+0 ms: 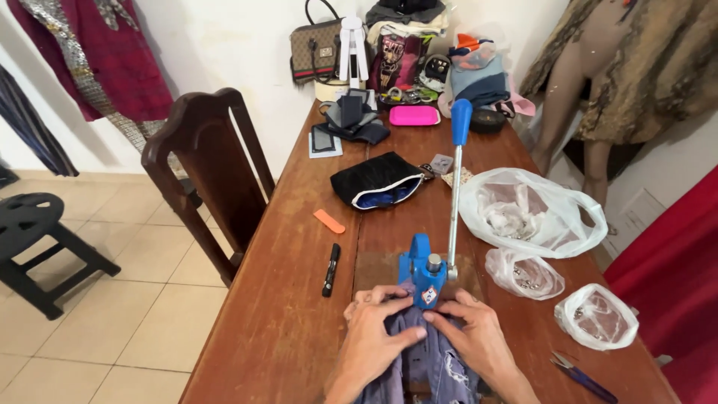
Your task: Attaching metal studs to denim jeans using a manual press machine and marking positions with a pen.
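Wooden table (299, 299); blue hand press (426, 277) at 12 o'clock of hands. Left hand (374, 340), right hand (475, 337) fingers pinch denim (426, 363) under die. Denim soft, limp, light; best gripped flat near edges.

Denim cloth (430, 359) runs off bottom edge; part under press (425, 278) hidden by left hand (372, 340) and right hand (479, 338). Both wrists cut by frame. Press die face unseen behind cloth. Contents of plastic bags (523, 213) too small to tell. Scissors (583, 378) partly cut at edge. Mannequin (591, 97) cropped at top.
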